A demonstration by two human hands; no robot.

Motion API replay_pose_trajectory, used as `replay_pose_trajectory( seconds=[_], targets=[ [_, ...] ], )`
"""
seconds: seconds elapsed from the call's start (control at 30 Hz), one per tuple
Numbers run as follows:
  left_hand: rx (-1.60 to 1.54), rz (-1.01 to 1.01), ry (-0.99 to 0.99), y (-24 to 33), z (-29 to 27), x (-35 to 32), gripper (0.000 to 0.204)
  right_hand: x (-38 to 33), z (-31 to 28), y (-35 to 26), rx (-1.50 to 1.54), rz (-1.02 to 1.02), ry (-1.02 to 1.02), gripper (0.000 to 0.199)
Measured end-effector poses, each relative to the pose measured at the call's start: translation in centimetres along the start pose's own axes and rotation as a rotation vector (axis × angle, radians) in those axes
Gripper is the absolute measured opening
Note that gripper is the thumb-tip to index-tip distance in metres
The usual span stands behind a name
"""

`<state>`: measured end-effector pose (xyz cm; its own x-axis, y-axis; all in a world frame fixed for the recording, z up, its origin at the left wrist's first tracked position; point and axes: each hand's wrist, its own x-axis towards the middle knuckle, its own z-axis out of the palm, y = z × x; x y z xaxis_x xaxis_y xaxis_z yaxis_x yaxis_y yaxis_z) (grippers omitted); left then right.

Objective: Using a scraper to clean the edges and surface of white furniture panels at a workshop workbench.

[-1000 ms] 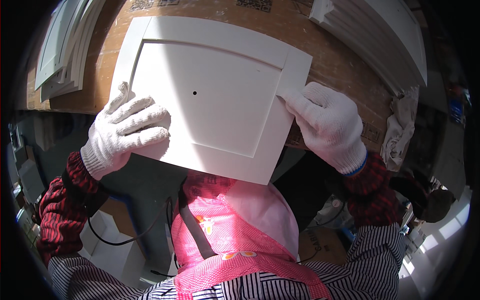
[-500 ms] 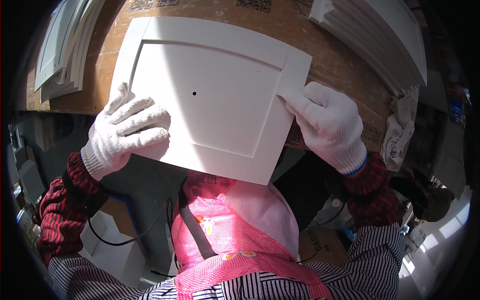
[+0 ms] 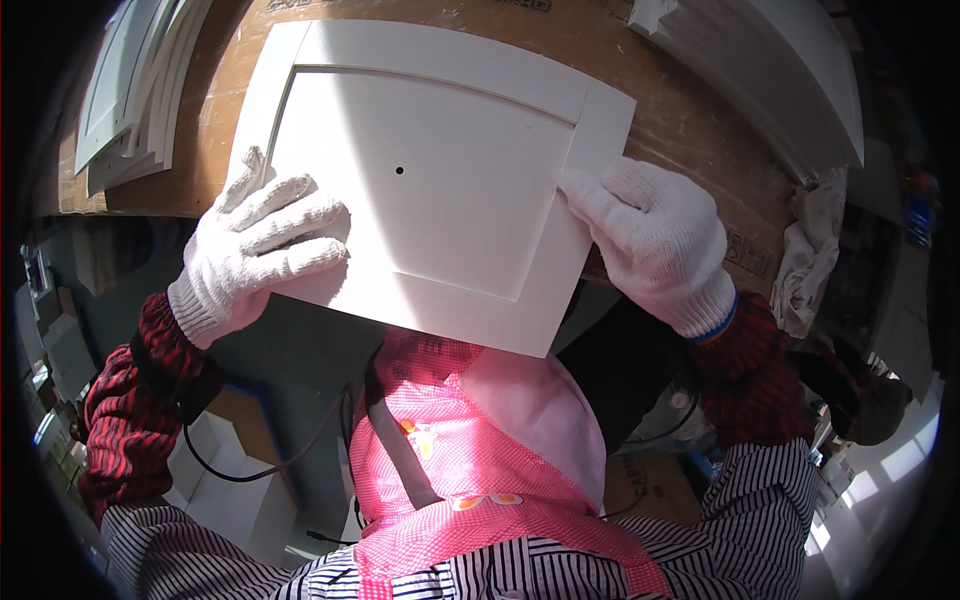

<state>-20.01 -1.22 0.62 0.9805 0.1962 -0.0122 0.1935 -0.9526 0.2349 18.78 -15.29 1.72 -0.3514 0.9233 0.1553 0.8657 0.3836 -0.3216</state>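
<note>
A white cabinet door panel [image 3: 450, 180] lies flat in front of me, with a raised border frame, a recessed middle and one small dark hole. Its near edge juts past the table toward my pink apron. My left hand [image 3: 265, 245], in a white knit glove, rests with fingers spread across the panel's near left corner, the thumb toward its left border. On the opposite side, my gloved right hand [image 3: 660, 235] is closed at the right border. Its thumb and forefinger press on the frame's inner edge while the other fingers curl; whether something small is pinched there is hidden.
Brown cardboard [image 3: 690, 140] covers the worktable. White panels [image 3: 135, 90] are stacked at the far left, and another white stack [image 3: 775, 75] is at the far right. A crumpled pale cloth [image 3: 805, 260] hangs off the right end. A dark cable [image 3: 290, 465] loops below on the left.
The whole view has shifted slightly, so the panel, hands and stacks appear a little higher and farther right. Both hands keep their places on the panel.
</note>
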Motion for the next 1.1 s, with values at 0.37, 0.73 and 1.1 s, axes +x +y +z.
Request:
replay_pose_trajectory(
  seconds=[0.37, 0.73, 1.1],
  targets=[
    [0.041, 0.011, 0.005, -0.1, 0.5, -0.1, 0.054, -1.3, 0.4, -2.1, 0.034, 0.157, 0.127, 0.019],
    [0.07, 0.008, 0.008, -0.1, 0.3, 0.0, 0.056, -4.2, 0.3, -6.9, 0.111, 0.024, -0.102, 0.04],
    [0.089, -0.017, -0.013, 0.0, 0.3, -0.1, 0.054, -5.4, 0.8, -8.7, 0.178, 0.014, -0.104, 0.05]
  ],
)
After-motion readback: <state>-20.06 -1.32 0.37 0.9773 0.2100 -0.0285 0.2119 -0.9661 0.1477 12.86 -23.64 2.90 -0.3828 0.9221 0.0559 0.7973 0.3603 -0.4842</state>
